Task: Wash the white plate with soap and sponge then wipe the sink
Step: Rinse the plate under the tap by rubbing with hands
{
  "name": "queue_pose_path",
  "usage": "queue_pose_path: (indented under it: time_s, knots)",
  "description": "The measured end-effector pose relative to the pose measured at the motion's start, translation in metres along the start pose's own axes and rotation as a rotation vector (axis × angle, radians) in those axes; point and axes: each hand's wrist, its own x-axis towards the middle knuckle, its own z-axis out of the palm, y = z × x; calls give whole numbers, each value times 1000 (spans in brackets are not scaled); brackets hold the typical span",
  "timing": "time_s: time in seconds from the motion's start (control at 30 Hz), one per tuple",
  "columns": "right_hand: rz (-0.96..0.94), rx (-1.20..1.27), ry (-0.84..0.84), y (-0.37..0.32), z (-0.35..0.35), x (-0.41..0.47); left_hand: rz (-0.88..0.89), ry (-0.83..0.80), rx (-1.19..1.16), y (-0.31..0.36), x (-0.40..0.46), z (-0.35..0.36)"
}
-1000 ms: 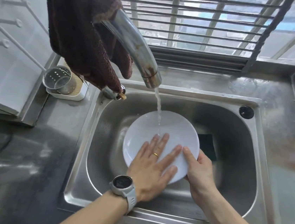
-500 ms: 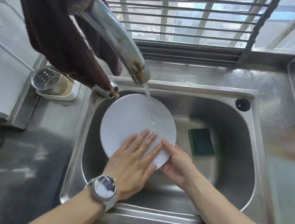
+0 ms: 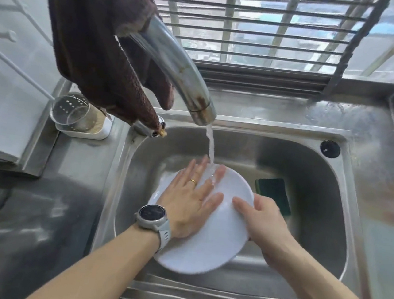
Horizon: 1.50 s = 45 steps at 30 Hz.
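Head view: round white glazed plate (image 3: 207, 246) is inside the stainless steel sink basin (image 3: 311, 167), held above the basin floor and tilted, face up toward the camera. Foreshortened to an oval; long axis runs from near-left to far-right, far edge under the tap. Surface smooth, glossy, wet.

Left hand (image 3: 190, 202) lies flat on the plate face, fingers spread wide and pointing away toward the tap, palm down. Gold ring on one finger, grey-strapped round smartwatch (image 3: 153, 214) on the wrist.

Right hand (image 3: 261, 220) grips the plate's right rim, thumb on the face pointing left, fingers behind the rim and hidden.

Curved chrome faucet spout (image 3: 178, 71), rust spots near the outlet, pours a thin stream of water (image 3: 210, 143) onto the left fingertips and the plate's far edge. Dark brown knit-textured cloth (image 3: 98, 39) drapes over the spout's upper part.

Dark green rectangular sponge (image 3: 273, 192) lies on the basin floor just beyond the right hand, partly hidden by it.

Brushed steel desk (image 3: 36, 217) surrounds the basin. On it, left of the basin, a clear perforated plastic cup (image 3: 71, 111) sits in a white tray. Black round plug (image 3: 329, 149) at the sink rim's far-right corner. Metal window bars behind.
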Motion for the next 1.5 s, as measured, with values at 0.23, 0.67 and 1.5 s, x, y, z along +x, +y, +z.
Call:
queue_pose_path:
  time_s: [0.23, 0.67, 1.5]
  knots:
    - [-315, -8, 183, 17, -19, -22, -300, 313, -502, -3, 6, 12]
    - [116, 976, 126, 14, 6, 39, -352, 432, -1336, 19, -39, -23]
    - [-679, -902, -235, -10, 82, 30, -825, 518, -1164, 23, -45, -15]
